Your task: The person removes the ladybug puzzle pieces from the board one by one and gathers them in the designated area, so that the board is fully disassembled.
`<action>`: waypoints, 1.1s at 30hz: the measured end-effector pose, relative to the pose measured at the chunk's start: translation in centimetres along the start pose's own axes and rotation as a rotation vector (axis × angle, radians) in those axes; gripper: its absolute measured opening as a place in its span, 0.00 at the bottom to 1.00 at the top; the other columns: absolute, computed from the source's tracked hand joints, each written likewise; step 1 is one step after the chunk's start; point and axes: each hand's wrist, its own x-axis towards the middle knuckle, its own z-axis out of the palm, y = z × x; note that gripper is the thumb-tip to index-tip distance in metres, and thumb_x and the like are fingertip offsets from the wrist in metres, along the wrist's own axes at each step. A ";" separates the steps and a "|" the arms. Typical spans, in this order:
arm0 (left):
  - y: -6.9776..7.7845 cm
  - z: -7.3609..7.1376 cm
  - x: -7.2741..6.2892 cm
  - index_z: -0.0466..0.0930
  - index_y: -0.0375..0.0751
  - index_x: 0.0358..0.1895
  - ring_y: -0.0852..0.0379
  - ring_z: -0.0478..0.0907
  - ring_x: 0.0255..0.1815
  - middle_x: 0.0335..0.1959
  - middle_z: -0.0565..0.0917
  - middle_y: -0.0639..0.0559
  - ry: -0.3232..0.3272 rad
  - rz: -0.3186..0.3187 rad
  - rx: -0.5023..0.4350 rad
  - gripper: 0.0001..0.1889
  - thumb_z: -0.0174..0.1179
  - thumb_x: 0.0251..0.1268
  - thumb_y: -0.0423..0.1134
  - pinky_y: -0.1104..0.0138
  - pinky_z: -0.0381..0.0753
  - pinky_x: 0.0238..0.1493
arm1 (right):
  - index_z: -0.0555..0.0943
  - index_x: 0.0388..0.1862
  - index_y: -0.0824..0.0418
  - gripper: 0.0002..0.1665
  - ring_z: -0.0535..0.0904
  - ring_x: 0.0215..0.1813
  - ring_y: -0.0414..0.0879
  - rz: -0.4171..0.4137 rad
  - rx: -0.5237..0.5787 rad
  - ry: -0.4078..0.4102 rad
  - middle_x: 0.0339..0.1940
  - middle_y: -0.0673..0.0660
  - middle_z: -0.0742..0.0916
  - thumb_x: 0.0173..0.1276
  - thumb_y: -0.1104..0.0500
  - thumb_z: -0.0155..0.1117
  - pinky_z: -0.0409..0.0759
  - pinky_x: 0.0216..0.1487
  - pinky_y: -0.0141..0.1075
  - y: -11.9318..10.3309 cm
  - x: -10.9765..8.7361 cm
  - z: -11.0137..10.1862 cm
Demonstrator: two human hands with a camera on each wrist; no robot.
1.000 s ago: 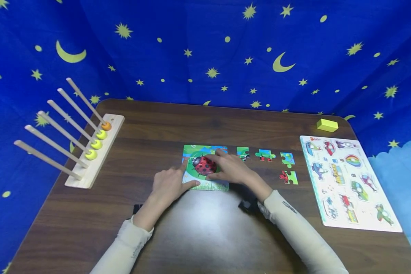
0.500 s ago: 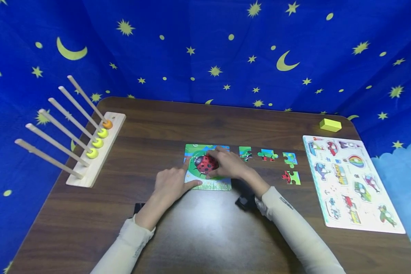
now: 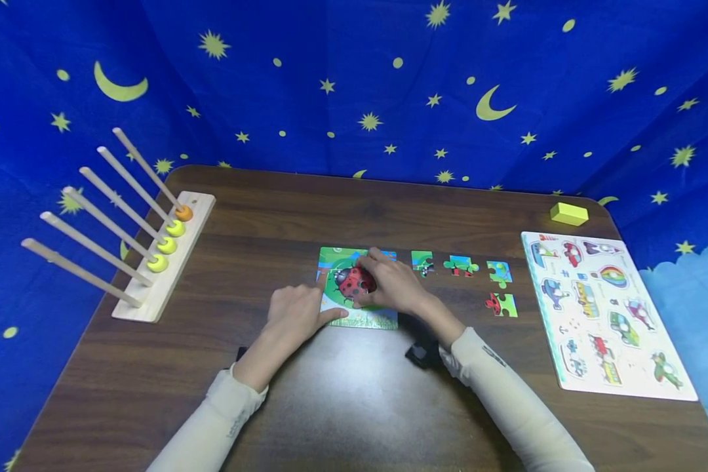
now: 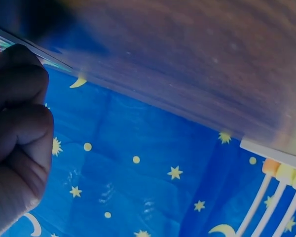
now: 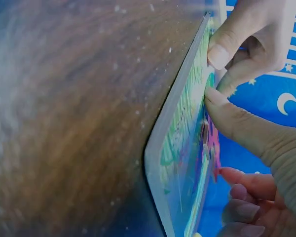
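Pinching a red pc [image 5: 214, 148] betw. thumb & index, R hand [image 3: 396, 285] is over the ladybird puzzle [image 3: 364, 318], flat on the bench [image 3: 259, 219]; L hand [image 3: 295, 314] rests w/ thumb & index straight on puzzle's near-left part. 4 loose pcs [image 3: 461, 265] lie just right of it, picture board [image 3: 590, 341] & yellow block [image 3: 569, 214] farther right, peg rack [image 3: 144, 301] w/ beads [image 3: 167, 245] well off to left

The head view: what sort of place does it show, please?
Probably a children's play or learning corner, real or staged: there is a ladybug puzzle on the table, a wooden peg stand, and a blue curtain with stars and moons.
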 end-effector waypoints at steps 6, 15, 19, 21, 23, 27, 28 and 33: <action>0.0 -0.1 0.0 0.64 0.42 0.75 0.59 0.60 0.14 0.10 0.63 0.57 0.008 0.002 0.027 0.50 0.56 0.57 0.75 0.65 0.60 0.14 | 0.79 0.58 0.61 0.38 0.72 0.30 0.43 -0.060 -0.085 0.060 0.42 0.53 0.77 0.53 0.47 0.81 0.72 0.27 0.36 -0.5 -0.1 -0.1; 0.1 0.1 -0.1 0.60 0.43 0.76 0.60 0.52 0.14 0.09 0.58 0.57 0.005 -0.005 0.030 0.51 0.54 0.58 0.75 0.67 0.54 0.15 | 0.77 0.65 0.61 0.42 0.71 0.33 0.43 -0.031 0.059 -0.069 0.44 0.55 0.77 0.56 0.45 0.78 0.68 0.31 0.33 0.4 0.0 0.1; 0.0 0.1 -0.2 0.57 0.43 0.77 0.60 0.50 0.15 0.09 0.57 0.57 0.003 -0.009 0.020 0.51 0.54 0.59 0.75 0.67 0.52 0.15 | 0.76 0.67 0.60 0.45 0.71 0.35 0.44 -0.002 0.087 -0.133 0.46 0.55 0.76 0.54 0.42 0.79 0.69 0.32 0.34 0.8 0.4 0.0; 0.0 0.2 -0.2 0.58 0.43 0.77 0.60 0.51 0.15 0.09 0.57 0.57 0.004 -0.010 0.011 0.51 0.55 0.59 0.74 0.67 0.52 0.15 | 0.76 0.67 0.60 0.46 0.72 0.36 0.44 0.006 0.092 -0.142 0.46 0.55 0.76 0.53 0.41 0.79 0.71 0.34 0.34 0.9 0.5 0.0; 0.0 0.2 -0.2 0.59 0.43 0.77 0.60 0.53 0.14 0.09 0.58 0.57 0.009 -0.010 0.005 0.50 0.55 0.58 0.74 0.66 0.54 0.15 | 0.77 0.67 0.59 0.46 0.72 0.37 0.44 0.013 0.097 -0.138 0.46 0.54 0.76 0.52 0.41 0.80 0.72 0.36 0.35 1.0 0.5 0.0; 0.0 0.3 -0.2 0.60 0.43 0.76 0.60 0.54 0.14 0.09 0.59 0.57 0.013 -0.008 0.003 0.51 0.55 0.58 0.74 0.66 0.55 0.15 | 0.77 0.65 0.58 0.46 0.72 0.38 0.44 0.013 0.106 -0.124 0.45 0.53 0.75 0.50 0.40 0.80 0.73 0.38 0.36 1.1 0.6 0.1; 0.0 0.3 -0.2 0.60 0.43 0.77 0.60 0.55 0.14 0.09 0.59 0.57 0.012 -0.008 0.005 0.51 0.55 0.58 0.74 0.66 0.55 0.15 | 0.78 0.65 0.58 0.46 0.72 0.38 0.44 0.010 0.108 -0.119 0.46 0.53 0.76 0.50 0.40 0.81 0.73 0.38 0.36 1.1 0.5 0.1; 0.0 0.3 -0.1 0.58 0.43 0.77 0.60 0.55 0.14 0.09 0.60 0.57 0.011 -0.009 0.005 0.51 0.54 0.58 0.75 0.66 0.56 0.14 | 0.78 0.64 0.59 0.46 0.73 0.38 0.44 -0.003 0.117 -0.089 0.47 0.53 0.76 0.49 0.41 0.82 0.72 0.37 0.35 1.2 0.4 0.2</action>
